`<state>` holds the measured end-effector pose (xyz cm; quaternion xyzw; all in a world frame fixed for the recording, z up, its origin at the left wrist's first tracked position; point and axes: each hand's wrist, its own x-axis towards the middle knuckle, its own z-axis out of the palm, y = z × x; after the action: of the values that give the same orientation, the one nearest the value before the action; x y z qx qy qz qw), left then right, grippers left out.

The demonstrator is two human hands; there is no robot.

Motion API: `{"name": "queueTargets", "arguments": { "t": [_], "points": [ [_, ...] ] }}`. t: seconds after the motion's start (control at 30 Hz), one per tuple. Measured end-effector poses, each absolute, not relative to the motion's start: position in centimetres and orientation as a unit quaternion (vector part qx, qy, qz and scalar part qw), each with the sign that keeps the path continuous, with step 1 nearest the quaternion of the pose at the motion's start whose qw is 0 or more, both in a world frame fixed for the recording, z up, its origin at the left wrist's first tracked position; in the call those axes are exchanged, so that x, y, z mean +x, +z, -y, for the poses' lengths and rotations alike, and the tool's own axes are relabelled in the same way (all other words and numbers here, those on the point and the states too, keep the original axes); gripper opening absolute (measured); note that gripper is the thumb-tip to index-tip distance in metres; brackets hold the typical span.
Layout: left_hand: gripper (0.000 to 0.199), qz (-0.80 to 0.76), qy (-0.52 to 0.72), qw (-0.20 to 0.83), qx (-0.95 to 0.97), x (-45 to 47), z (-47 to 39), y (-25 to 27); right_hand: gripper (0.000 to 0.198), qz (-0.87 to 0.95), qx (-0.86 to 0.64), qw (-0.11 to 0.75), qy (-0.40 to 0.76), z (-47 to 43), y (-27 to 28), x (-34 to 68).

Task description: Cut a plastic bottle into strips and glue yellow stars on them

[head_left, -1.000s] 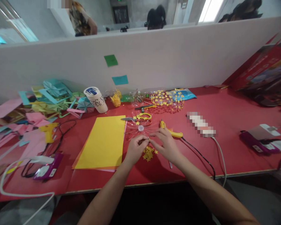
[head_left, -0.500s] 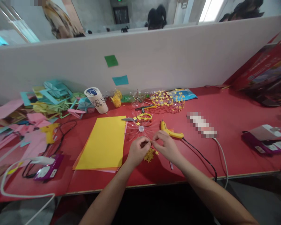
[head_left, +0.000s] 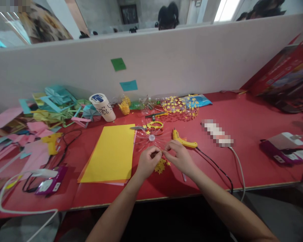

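Note:
My left hand and my right hand meet fingertip to fingertip above the red table, both closed in a pinch. Whatever lies between the fingers is too small to make out. Just below them sits a little pile of yellow stars. Beyond the fingertips, a clear plastic piece spreads in thin strips from a round centre, and a few yellow stars lie on its far strips. Scissors with yellow handles lie partly among those strips. A yellow glue gun rests beyond my right hand.
Yellow paper sheets lie left of my hands. Behind stand a white cup and a star-covered clear piece. Folded coloured paper, another glue gun and a purple power strip are leftward. A person's hand shows at far left.
My hands keep the same pinch, with hardly any shift. The view has moved very slightly. A person in the background at upper left has moved left.

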<state>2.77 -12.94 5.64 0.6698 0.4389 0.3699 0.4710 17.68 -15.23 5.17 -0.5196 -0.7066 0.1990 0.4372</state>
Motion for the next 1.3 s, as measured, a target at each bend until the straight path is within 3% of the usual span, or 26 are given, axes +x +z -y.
{"name": "queueTargets", "arguments": {
  "t": [0.13, 0.3, 0.4, 0.77, 0.83, 0.93, 1.03, 1.3],
  "points": [
    [0.018, -0.46, 0.384, 0.459, 0.656, 2.1, 12.7, 5.8, 0.01, 0.733, -0.551, 0.376, 0.13, 15.0, 5.1, 20.3],
    [0.017, -0.495, 0.411, 0.45, 0.62, 0.7, 11.8, 6.1, 0.033, 0.685, -0.721, 0.106, 0.007, 14.2, 2.8, 25.1],
    [0.017, -0.502, 0.423, 0.455, 0.601, 0.5, 11.4, 6.3, 0.038, 0.683, -0.728, 0.063, 0.001, 13.5, 1.1, 25.6],
    [0.016, -0.49, 0.468, 0.45, 0.582, -0.5, 10.6, 7.4, 0.033, 0.64, -0.742, 0.187, 0.069, 12.6, 0.9, 26.9],
    [0.017, -0.49, 0.475, 0.444, 0.58, -0.6, 9.8, 7.6, 0.029, 0.63, -0.727, 0.246, 0.118, 12.6, 1.8, 27.1],
    [0.016, -0.487, 0.494, 0.421, 0.584, 0.1, 8.5, 7.9, 0.02, 0.6, -0.638, 0.41, 0.256, 12.6, 4.2, 25.8],
    [0.015, -0.469, 0.525, 0.394, 0.591, 0.9, 8.0, 7.5, 0.021, 0.586, -0.578, 0.487, 0.293, 12.4, 6.7, 23.1],
    [0.016, -0.466, 0.554, 0.354, 0.592, 0.0, 8.0, 5.6, 0.028, 0.673, -0.464, 0.476, 0.325, 12.1, 6.1, 18.7]
  ]
}}
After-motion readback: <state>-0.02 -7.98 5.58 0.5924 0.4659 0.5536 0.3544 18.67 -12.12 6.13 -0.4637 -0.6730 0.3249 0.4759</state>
